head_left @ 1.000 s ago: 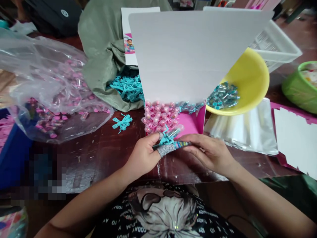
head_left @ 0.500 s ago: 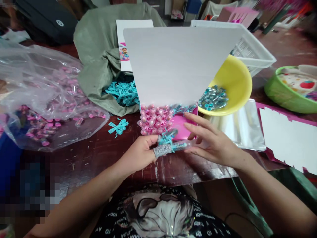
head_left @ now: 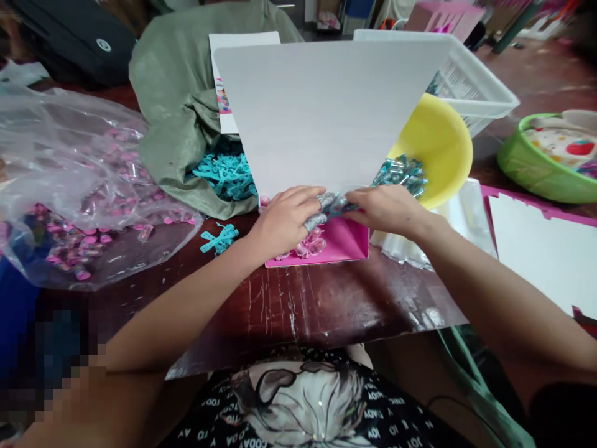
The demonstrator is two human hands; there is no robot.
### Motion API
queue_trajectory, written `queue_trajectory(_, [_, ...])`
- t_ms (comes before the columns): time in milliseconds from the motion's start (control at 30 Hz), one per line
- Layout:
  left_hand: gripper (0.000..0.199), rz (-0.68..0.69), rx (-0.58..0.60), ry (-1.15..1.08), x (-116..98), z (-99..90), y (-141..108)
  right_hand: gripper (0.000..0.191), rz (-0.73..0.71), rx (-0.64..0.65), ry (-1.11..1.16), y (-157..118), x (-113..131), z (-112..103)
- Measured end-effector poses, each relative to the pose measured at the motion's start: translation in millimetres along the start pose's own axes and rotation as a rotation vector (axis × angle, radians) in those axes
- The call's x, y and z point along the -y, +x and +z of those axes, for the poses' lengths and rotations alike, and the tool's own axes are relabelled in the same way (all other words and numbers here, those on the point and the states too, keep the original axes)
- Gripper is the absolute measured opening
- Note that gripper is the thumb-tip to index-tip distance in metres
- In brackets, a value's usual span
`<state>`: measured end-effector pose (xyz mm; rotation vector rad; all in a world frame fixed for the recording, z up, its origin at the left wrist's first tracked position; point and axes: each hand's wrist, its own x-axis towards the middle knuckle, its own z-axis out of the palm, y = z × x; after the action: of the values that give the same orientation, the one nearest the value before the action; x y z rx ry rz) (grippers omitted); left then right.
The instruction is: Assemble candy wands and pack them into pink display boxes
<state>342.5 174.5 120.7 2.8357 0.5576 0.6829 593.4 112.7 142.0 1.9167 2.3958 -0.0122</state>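
A white-lidded pink box [head_left: 347,239] stands open on the table with its lid raised. Pink capsule-like pieces [head_left: 311,244] fill its left part, partly covered by my left hand [head_left: 286,221]. Grey wrapping covers this hand's thumb and a finger, which close on small clear tubes with teal parts [head_left: 334,204] over the back of the box. From the other side, my right hand [head_left: 385,208] has its fingers curled against the same tubes. Its fingertips are partly hidden, and how many tubes each hand holds cannot be made out.
Right of the box stands a yellow bowl [head_left: 454,143] of clear-and-teal tubes, before a white basket [head_left: 499,106]. Teal pieces fill a grey-green sack [head_left: 163,124]; a few lie on the table [head_left: 220,239]. A clear plastic bag [head_left: 56,143] of pink pieces spreads at left.
Both hands have moved forward from the box's front edge to its back, carrying the teal-fitted tubes. My right hand's fingers, spread before, are now curled in at the tubes.
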Motion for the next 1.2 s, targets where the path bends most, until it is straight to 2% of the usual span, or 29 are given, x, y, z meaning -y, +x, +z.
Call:
queue_trajectory(100, [0.014,0.006,0.092,0.039,4,14.9,23,0.016,-0.023,0.036,0.003,16,11,2])
queue_trajectory(200, [0.013,-0.018,0.166,0.089,1,16.1,29,0.008,-0.072,0.070,0.024,19,13,1])
queue_trajectory(300, [0.010,-0.055,0.101,0.098,-3,11.6,27,0.013,-0.091,0.086,0.015,22,18,0])
queue_trajectory(400, [0.010,-0.067,0.042,0.079,-4,7.0,27,0.018,-0.021,0.108,0.005,24,25,-3])
queue_trajectory(467, [0.012,-0.082,0.046,0.080,-1,5.6,28,0.027,0.033,0.067,0.028,22,25,-5])
queue_trajectory(533, [0.015,-0.106,0.041,0.083,4,7.8,30,0.034,0.063,-0.032,0.052,18,22,-5])
queue_trajectory(633, [0.017,-0.127,0.021,0.086,10,19.2,36,0.028,0.069,-0.165,0.066,15,17,5])
queue_trajectory(700, [0.017,-0.148,0.017,0.101,10,25.9,41,0.028,0.070,-0.210,0.075,14,18,15])
queue_trajectory(800, [0.018,-0.185,0.013,0.104,9,16.9,41,0.026,0.052,-0.267,0.122,6,22,24])
queue_trajectory(833, [0.018,-0.198,-0.011,0.095,10,7.5,36,0.027,0.042,-0.299,0.158,1,20,25])
queue_trajectory(900, [0.017,-0.257,-0.134,0.094,15,-17.3,15,0.029,0.082,-0.415,0.255,-11,5,26])
queue_trajectory(967, [0.020,-0.390,-0.296,0.154,24,-41.2,-20,0.033,0.237,-0.532,0.331,-18,-26,30])
queue_trajectory(1000, [0.021,-0.486,-0.343,0.208,29,-49.5,-41,0.032,0.341,-0.545,0.331,-18,-44,34])
queue_trajectory(1033, [0.021,-0.591,-0.333,0.266,35,-53.9,-63,0.031,0.430,-0.496,0.306,-16,-62,38])
queue_trajectory(1067, [0.019,-0.690,-0.247,0.316,43,-54.0,-84,0.032,0.498,-0.407,0.266,-12,-78,44])
queue_trajectory(1133, [0.020,-0.816,0.071,0.327,59,-42.2,-120,0.042,0.559,-0.179,0.202,0,-102,54])
queue_trajectory(1167, [0.025,-0.841,0.168,0.324,67,-32.3,-132,0.048,0.562,-0.118,0.197,7,-109,59])
queue_trajectory(1200, [0.031,-0.864,0.218,0.336,74,-21.6,-139,0.053,0.561,-0.083,0.196,15,-113,64])
